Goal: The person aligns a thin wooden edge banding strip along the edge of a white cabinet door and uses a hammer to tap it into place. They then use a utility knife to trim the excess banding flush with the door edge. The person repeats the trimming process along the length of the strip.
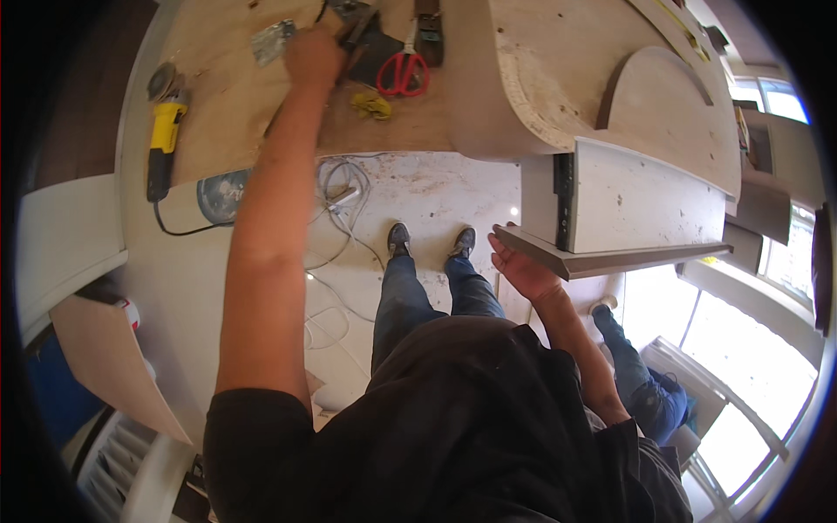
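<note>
My left arm stretches over the wooden workbench (pixel 228 113), and my left hand (pixel 316 57) is closed among the tools at its far side. Its fingertips are turned away, so what they hold is hidden. Dark hand tools (pixel 359 30) lie just right of it, and a crumpled silvery packet (pixel 273 42) lies to its left. Red-handled scissors (pixel 404 73) and a yellow crumpled piece (pixel 371 105) are nearby. My right hand (pixel 526 268) rests against the left end of the brown drawer front (pixel 610 259), its fingers stretched out. The white drawer (pixel 645 196) is pulled out, with a black slide (pixel 565 202) on its side.
An angle grinder (pixel 166 131) in yellow and black lies at the bench's left edge. Cables (pixel 336 205) loop over the dusty floor. A curved wooden panel (pixel 658 87) lies on the cabinet top at right. Another person (pixel 641 388) is low at the right, near bright windows.
</note>
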### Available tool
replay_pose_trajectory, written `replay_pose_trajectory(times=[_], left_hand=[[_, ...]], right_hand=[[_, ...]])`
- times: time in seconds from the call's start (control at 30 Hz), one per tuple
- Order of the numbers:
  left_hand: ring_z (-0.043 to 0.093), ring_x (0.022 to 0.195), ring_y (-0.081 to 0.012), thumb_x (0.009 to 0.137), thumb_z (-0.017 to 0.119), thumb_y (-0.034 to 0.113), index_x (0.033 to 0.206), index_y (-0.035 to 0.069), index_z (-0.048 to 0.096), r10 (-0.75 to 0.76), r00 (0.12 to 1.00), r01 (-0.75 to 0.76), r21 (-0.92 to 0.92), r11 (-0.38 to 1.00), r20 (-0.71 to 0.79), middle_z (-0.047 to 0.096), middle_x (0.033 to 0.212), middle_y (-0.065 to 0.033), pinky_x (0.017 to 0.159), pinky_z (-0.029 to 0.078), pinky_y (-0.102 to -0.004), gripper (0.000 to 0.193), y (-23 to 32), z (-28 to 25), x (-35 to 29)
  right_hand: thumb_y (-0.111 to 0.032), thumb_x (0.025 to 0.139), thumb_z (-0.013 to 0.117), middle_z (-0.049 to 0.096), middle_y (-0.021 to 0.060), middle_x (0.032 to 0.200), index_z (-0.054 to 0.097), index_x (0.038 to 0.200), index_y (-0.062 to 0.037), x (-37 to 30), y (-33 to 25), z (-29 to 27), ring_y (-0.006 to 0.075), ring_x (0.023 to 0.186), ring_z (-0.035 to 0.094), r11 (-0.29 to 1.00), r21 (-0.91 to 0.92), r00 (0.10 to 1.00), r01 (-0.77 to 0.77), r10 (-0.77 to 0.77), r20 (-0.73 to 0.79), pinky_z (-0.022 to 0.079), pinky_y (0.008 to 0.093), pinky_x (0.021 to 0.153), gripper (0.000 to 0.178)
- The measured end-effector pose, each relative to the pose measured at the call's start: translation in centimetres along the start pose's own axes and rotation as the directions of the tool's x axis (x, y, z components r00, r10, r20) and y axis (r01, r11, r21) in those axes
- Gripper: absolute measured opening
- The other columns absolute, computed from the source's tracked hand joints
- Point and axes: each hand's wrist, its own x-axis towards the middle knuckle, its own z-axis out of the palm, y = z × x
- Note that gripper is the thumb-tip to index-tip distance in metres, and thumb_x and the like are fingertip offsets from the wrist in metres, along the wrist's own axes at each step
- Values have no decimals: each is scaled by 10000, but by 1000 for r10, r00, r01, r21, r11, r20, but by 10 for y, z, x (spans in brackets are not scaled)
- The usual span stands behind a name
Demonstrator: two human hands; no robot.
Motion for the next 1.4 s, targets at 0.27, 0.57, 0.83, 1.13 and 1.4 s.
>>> replay_pose_trajectory(times=[0.27,0.57,0.83,1.13,1.4], left_hand=[[724,1054,-415,771,686,196,1099,-51,758,246,791,-166,-191,968,561,738,1081,-295,927,576,-470,416,-42,20,54],[725,1083,-418,880,693,271,1112,9,758,-182,979,196,162,967,-95,735,1169,-250,912,587,-492,357,-43,-20,56],[709,900,-293,823,685,143,1047,-41,686,-489,867,250,-771,586,-91,723,1029,-171,797,561,-401,290,-92,-126,-27],[536,475,-105,1046,650,291,1047,45,686,-124,670,719,-681,-139,732,601,671,-27,435,408,-260,248,92,-83,-374],[473,436,-112,1089,573,364,1064,14,638,-113,535,817,-547,-183,837,541,626,-29,431,380,-279,358,164,-61,-434]], right_hand=[[-409,1076,498,579,169,1508,577,1453,-79,3,2,-9,328,1411,536,999,-1,997,-38,38,60,447,488,1147,508],[-391,1060,560,523,168,1556,543,1491,-96,4,3,-13,307,1432,514,994,85,989,-64,52,137,438,484,1157,522],[-598,1027,473,561,167,1522,584,1446,-98,-2,1,-14,370,1426,499,994,82,998,-68,69,-5,419,557,1137,662],[-485,1075,455,524,115,1549,489,1536,-124,-2,-74,-94,287,1443,469,980,-181,989,82,-58,134,355,481,1222,587],[-479,1066,478,656,120,1380,611,1397,-102,5,-143,-85,330,1287,612,956,288,998,-53,64,-29,477,490,1128,519]])
